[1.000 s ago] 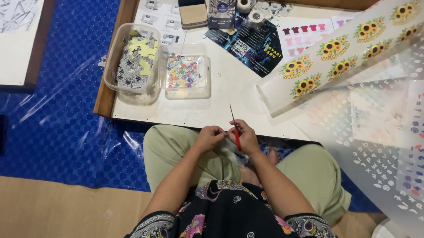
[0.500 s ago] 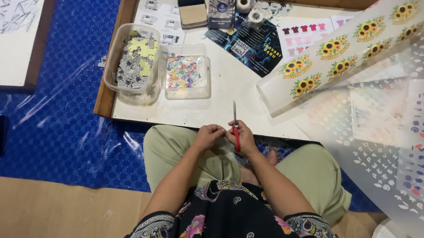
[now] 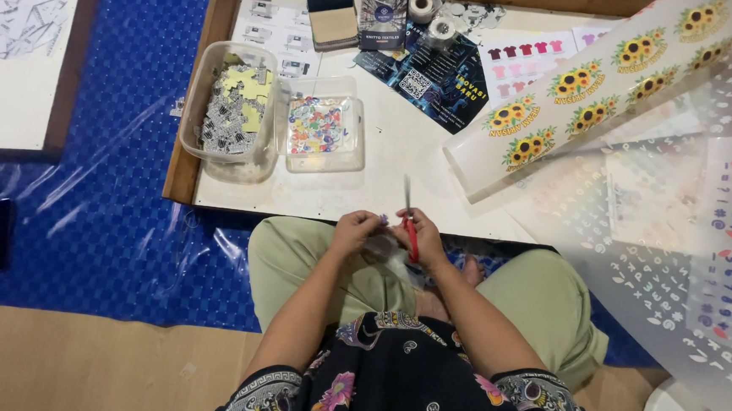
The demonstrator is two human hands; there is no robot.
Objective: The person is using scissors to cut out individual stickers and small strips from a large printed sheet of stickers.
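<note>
I sit cross-legged at the front edge of a low white table [image 3: 367, 193]. My right hand [image 3: 426, 238] grips red-handled scissors [image 3: 408, 217], their blades pointing up and away from me. My left hand [image 3: 356, 230] pinches a small clear piece of film [image 3: 383, 250] right beside the scissors, over my lap. The two hands touch each other at the fingertips.
Two clear plastic tubs stand at the table's left: one [image 3: 228, 112] with yellow and grey cutouts, one [image 3: 320, 131] with small colourful pieces. A sunflower sticker strip [image 3: 593, 92], a dark leaflet [image 3: 433, 74], tape rolls [image 3: 432, 19] and transparent printed sheets [image 3: 702, 243] lie right. Blue mat [image 3: 111, 215] covers the floor.
The scissors have turned a little, their tips now pointing more straight up. Both hands stay in the same spot over my lap.
</note>
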